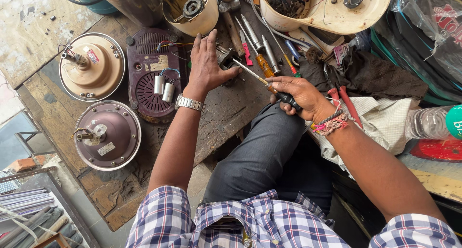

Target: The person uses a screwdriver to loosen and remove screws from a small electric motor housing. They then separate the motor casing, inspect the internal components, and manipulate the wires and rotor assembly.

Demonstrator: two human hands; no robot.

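Observation:
My left hand rests flat over a small grey metal part on the worn wooden bench, thumb against its side. A metal watch is on that wrist. My right hand grips the black-and-amber handle of a screwdriver. Its shaft reaches up-left, and the tip meets the metal part just under my left thumb. Red thread bands circle my right wrist.
A maroon vented cover with two small capacitors lies left of my hand. Two round fan motor housings sit further left. Several screwdrivers, a cream tub, a dark cloth and a plastic bottle crowd the back and right.

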